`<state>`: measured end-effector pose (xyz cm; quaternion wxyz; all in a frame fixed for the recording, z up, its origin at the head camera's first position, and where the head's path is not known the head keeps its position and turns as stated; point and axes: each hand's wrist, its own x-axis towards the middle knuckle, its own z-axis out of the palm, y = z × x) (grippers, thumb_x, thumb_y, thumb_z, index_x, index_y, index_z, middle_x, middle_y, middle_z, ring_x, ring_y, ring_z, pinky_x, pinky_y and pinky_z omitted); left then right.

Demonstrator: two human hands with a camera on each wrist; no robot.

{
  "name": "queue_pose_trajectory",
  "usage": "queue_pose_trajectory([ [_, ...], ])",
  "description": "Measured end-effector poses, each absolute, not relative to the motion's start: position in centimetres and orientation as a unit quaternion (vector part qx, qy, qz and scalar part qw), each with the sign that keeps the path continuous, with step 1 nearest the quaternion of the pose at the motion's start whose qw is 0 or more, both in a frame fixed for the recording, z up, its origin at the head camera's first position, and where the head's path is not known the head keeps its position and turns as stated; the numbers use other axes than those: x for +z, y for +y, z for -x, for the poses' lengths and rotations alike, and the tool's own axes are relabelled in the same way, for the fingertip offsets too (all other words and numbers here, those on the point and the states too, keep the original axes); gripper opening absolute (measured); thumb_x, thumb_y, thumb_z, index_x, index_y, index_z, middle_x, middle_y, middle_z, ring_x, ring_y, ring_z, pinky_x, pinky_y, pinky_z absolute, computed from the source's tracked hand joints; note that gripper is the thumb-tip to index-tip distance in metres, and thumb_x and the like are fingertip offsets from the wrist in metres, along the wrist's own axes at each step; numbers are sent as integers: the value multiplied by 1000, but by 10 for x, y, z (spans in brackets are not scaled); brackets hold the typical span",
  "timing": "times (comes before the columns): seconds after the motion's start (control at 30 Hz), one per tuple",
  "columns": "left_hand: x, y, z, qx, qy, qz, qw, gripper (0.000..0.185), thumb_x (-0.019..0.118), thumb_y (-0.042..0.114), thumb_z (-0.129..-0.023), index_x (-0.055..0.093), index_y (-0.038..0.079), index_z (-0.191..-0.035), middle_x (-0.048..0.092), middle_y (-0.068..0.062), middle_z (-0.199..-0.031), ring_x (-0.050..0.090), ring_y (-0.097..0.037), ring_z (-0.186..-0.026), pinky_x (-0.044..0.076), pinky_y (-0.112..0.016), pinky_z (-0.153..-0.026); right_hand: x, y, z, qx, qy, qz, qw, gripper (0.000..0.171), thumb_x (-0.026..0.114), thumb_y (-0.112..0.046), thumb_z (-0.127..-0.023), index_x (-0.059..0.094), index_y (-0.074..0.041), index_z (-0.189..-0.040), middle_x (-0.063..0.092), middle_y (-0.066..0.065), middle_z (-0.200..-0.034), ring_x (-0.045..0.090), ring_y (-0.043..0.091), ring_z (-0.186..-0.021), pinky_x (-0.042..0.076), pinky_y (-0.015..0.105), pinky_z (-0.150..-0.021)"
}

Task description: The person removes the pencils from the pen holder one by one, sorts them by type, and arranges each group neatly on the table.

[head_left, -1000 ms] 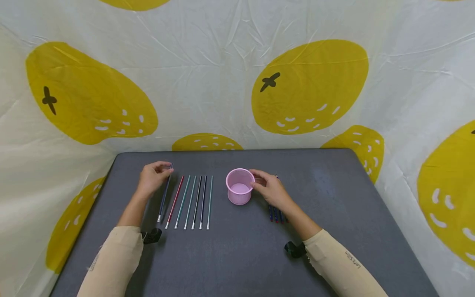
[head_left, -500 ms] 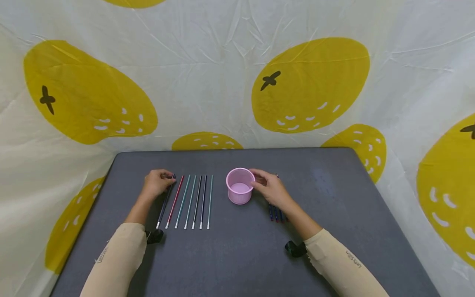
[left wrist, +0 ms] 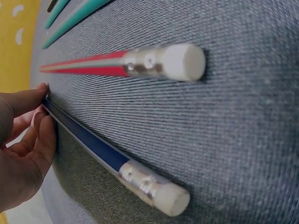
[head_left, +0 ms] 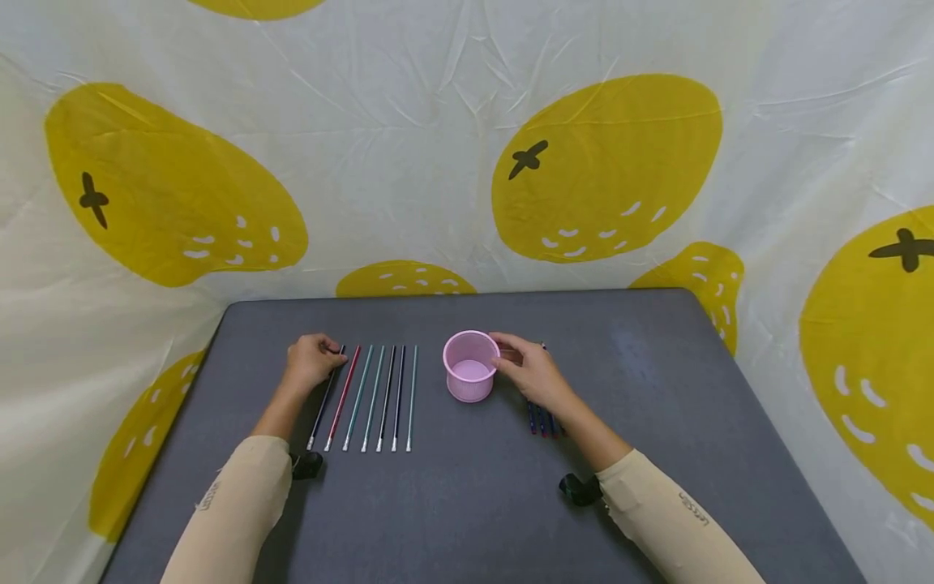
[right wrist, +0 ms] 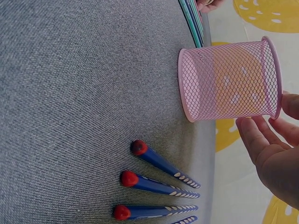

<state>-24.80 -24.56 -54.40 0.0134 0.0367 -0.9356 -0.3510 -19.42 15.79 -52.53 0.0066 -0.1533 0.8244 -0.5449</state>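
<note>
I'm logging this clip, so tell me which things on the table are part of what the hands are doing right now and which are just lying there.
In use:
left hand touching the dark blue pencil
right hand beside the rim of the pink mesh cup

Lying about:
red pencil
four more pencils in the row
blue red-capped pencils under the right wrist
grey table

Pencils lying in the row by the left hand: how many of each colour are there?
Dark blue pencil with white eraser, in the left hand's grip: 1
Red pencil with white eraser: 1
Teal pencils: 3
Other dark pencils, exact colour hard to tell: 2
Total: 7
</note>
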Motion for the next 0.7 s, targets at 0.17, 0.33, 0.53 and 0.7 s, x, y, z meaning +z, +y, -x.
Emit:
queue_pose_trajectory([
  [0.17, -544, -247, 245, -342, -939, -36, 11, 26, 83, 16, -87, 72, -4, -98, 75, -16, -82, 59, -8, -52, 50, -26, -51, -525, 158, 192, -546, 823, 156, 4, 44, 68, 0, -97, 59, 6, -139, 68, 26, -131, 69, 39, -118, 58, 44, -100],
  [0.33, -542, -248, 243, -340, -940, -40, 5, 29, 84, 20, -87, 71, -3, -99, 73, -14, -81, 60, -11, -55, 50, -27, -52, -524, 158, 191, -547, 822, 156, 10, 44, 68, 0, -97, 58, 6, -140, 67, 26, -131, 68, 39, -118, 58, 40, -100],
  [0.53, -539, -249, 243, -341, -939, -40, -1, 33, 82, 26, -90, 71, -2, -105, 74, -14, -86, 64, -17, -62, 51, -28, -56, -523, 161, 194, -548, 821, 161, 1, 44, 68, -3, -98, 58, 9, -139, 68, 28, -130, 68, 40, -118, 57, 46, -100],
  [0.7, -537, -250, 240, -342, -939, -24, 14, 34, 78, 30, -93, 72, 0, -107, 73, -14, -92, 64, -24, -78, 49, -29, -64, -512, 172, 193, -537, 831, 145, -8, 44, 67, -10, -101, 58, 5, -141, 68, 22, -132, 67, 36, -122, 57, 43, -101],
])
